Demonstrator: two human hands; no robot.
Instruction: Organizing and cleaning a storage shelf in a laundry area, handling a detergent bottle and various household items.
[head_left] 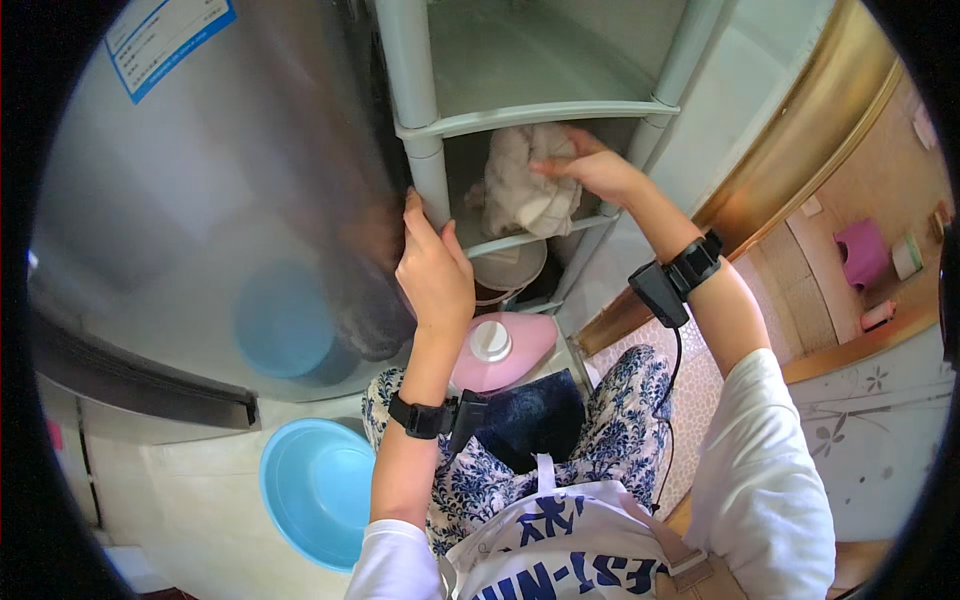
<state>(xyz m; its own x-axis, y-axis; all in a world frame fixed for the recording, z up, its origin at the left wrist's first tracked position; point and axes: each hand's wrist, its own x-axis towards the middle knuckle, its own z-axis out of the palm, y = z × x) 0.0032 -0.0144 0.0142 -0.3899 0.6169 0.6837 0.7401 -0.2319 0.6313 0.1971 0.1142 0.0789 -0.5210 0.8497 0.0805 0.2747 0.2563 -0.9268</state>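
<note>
Right grip (596, 172) was closed on the bunched cloth (522, 180) over the lower shelf (520, 241), and the rack post (430, 178) was clasped by the left grip (437, 278), loose folds being best gathered inward.

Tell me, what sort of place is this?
Probably a home, perhaps its kitchen: a large, glossy grey fridge-like appliance, a pale-green plastic shelf rack and a round light-blue plastic basin suggest it.
</note>
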